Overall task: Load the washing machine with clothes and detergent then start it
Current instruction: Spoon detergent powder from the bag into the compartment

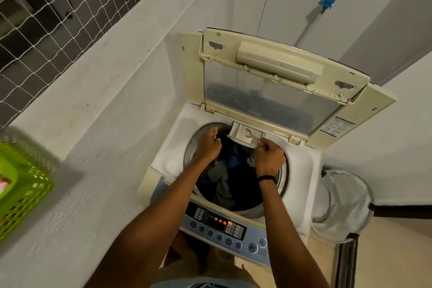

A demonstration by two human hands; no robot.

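At the lower centre of the frame, nearest the person, the control panel [219,224] of the washing machine [301,170] is lit, with orange figures on its display. Just beyond it the round tub opening holds the clothes [224,177], a dark heap of blue, grey and black that lies well below the rim.

Both arms reach over the load to the far side of the opening. The left hand [209,146] is curled by the rim at the upper left of the tub; I cannot tell whether it holds anything. The right hand [268,155], with a dark band on its wrist, has its fingers curled, and thumb and forefinger appear to pinch the front right corner of the detergent drawer [245,134]. The drawer juts out over the tub from the back edge, and its compartments look pale and bare. Behind it the lid [268,98] stands raised.

At the left edge a green basket [21,194] sits blurred on the white ledge [93,170]. At the right, a pale laundry bag [343,206] stands beside the machine.

With the clothes in, the detergent step seems to be in hand. Next, detergent has to go in and the drawer be pushed home square. After that come lowering the lid and pressing start.
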